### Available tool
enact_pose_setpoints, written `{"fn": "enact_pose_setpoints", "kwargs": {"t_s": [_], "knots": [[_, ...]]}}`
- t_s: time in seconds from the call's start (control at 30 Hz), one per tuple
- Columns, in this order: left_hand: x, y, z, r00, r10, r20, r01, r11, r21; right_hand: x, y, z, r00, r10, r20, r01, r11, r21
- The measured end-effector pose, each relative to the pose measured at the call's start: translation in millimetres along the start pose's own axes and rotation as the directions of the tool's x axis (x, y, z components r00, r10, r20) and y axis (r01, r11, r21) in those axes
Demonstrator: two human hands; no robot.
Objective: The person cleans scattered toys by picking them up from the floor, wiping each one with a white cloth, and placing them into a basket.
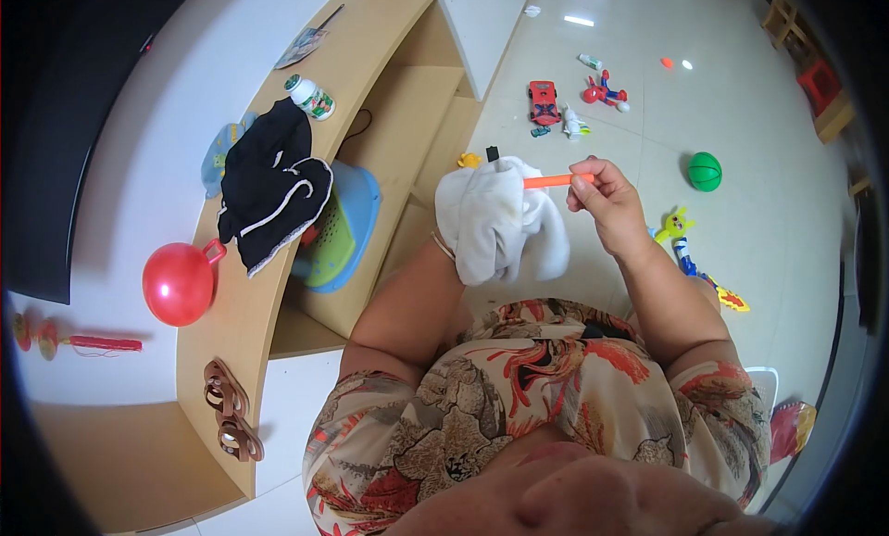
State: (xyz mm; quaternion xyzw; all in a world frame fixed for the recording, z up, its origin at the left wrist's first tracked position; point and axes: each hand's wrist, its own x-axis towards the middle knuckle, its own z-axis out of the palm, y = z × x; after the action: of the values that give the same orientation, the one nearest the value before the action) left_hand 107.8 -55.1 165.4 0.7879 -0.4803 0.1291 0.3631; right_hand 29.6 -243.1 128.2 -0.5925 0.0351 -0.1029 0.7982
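A white cloth (505, 221) covers my left hand, so its fingers are hidden and only the wrist and forearm show below. The cloth hangs in folds, with a small black tab (493, 152) sticking up at its top. My right hand (607, 202) pinches a slim orange stick (554, 180) between thumb and fingers. The stick points left, and its far end meets the edge of the cloth; whether it presses on the cloth or passes behind a fold I cannot tell.
Left, a wooden cabinet (370, 63) bears black clothing (278, 175), a white bottle (310, 98), a red balloon (179, 284) and brown sandals (231, 411). A blue-green plastic item (343, 230) sits inside. Across the floor lie a red toy car (544, 103), a red-blue figure (604, 92) and a green ball (705, 172).
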Motion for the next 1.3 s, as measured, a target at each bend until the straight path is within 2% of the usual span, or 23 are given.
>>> {"fn": "enact_pose_setpoints", "kwargs": {"t_s": [0.23, 0.33, 0.4, 0.43, 0.5, 0.53, 0.6, 0.73, 0.77, 0.83, 0.87, 0.9, 0.93, 0.97, 1.0, 1.03, 1.1, 1.23, 1.27, 1.3], "knots": [[-1, 2, 1, 1.000, 0.017, 0.005, -0.018, 1.000, 0.011, -2, 2, -1, 1.000, 0.017, -0.002, -0.017, 0.999, 0.030], [-1, -2, 3, 1.000, 0.017, -0.022, -0.016, 1.000, 0.024, -3, 2, 0, 0.998, -0.022, -0.051, 0.020, 0.999, -0.049], [-1, -4, 3, 1.000, 0.018, -0.026, -0.017, 0.999, 0.033, -4, 6, 0, 0.976, -0.213, -0.043, 0.198, 0.954, -0.224], [-1, -4, 2, 1.000, 0.018, -0.021, -0.017, 0.999, 0.042, -4, 6, -1, 0.976, -0.213, -0.043, 0.198, 0.954, -0.224], [0, -2, 1, 1.000, 0.014, -0.012, -0.014, 0.998, 0.058, -4, 4, -2, 0.926, -0.376, 0.018, 0.347, 0.833, -0.430], [0, -2, 0, 1.000, 0.014, -0.010, -0.013, 0.998, 0.065, -4, 1, -1, 0.927, -0.375, 0.018, 0.346, 0.833, -0.431], [1, -1, 0, 1.000, 0.015, -0.004, -0.015, 0.997, 0.079, -4, -4, 3, 0.832, -0.538, 0.139, 0.501, 0.618, -0.606], [5, 4, -3, 1.000, 0.005, 0.021, -0.008, 0.994, 0.109, -5, 1, 6, 0.869, -0.488, 0.074, 0.435, 0.687, -0.582], [7, 6, -2, 0.999, 0.001, 0.033, -0.004, 0.995, 0.104, -5, 4, 5, 0.900, -0.433, 0.051, 0.387, 0.740, -0.550], [7, 9, 2, 0.996, -0.033, 0.077, 0.033, 0.999, -0.004, -6, 6, 6, 0.927, -0.372, 0.034, 0.335, 0.789, -0.516], [1, 3, 12, 0.988, -0.100, 0.117, 0.127, 0.959, -0.254, -9, 5, 11, 0.961, -0.275, 0.014, 0.261, 0.893, -0.367], [-4, -4, 22, 0.973, -0.153, 0.174, 0.220, 0.848, -0.482, -11, 3, 15, 0.985, -0.171, 0.011, 0.169, 0.963, -0.208], [-10, -10, 32, 0.952, -0.189, 0.242, 0.305, 0.675, -0.672, -11, 1, 18, 0.986, -0.168, 0.010, 0.166, 0.964, -0.207], [-11, -11, 37, 0.927, -0.203, 0.316, 0.376, 0.453, -0.809, -10, -1, 21, 0.995, -0.104, 0.004, 0.104, 0.992, -0.065], [-12, -12, 40, 0.914, -0.197, 0.356, 0.403, 0.328, -0.854, -9, -2, 22, 0.999, -0.042, 0.005, 0.042, 0.996, 0.077], [-12, -13, 44, 0.899, -0.190, 0.394, 0.428, 0.198, -0.882, -7, 2, 19, 0.999, -0.044, 0.001, 0.044, 0.996, 0.078], [-8, -7, 43, 0.859, -0.230, 0.457, 0.503, 0.220, -0.836, -4, 11, 14, 0.995, 0.083, 0.058, -0.085, 0.996, 0.025], [-2, 2, 34, 0.790, -0.305, 0.532, 0.605, 0.244, -0.758, -4, 16, 13, 0.999, 0.008, 0.054, -0.005, 0.999, -0.045], [-1, 2, 27, 0.889, -0.189, 0.416, 0.389, 0.793, -0.470, -3, 19, 11, 0.994, -0.066, 0.091, 0.073, 0.994, -0.076], [0, 2, 23, 0.924, -0.005, 0.383, -0.001, 1.000, 0.016, -2, 20, 10, 0.982, -0.137, 0.130, 0.151, 0.983, -0.104]]}}
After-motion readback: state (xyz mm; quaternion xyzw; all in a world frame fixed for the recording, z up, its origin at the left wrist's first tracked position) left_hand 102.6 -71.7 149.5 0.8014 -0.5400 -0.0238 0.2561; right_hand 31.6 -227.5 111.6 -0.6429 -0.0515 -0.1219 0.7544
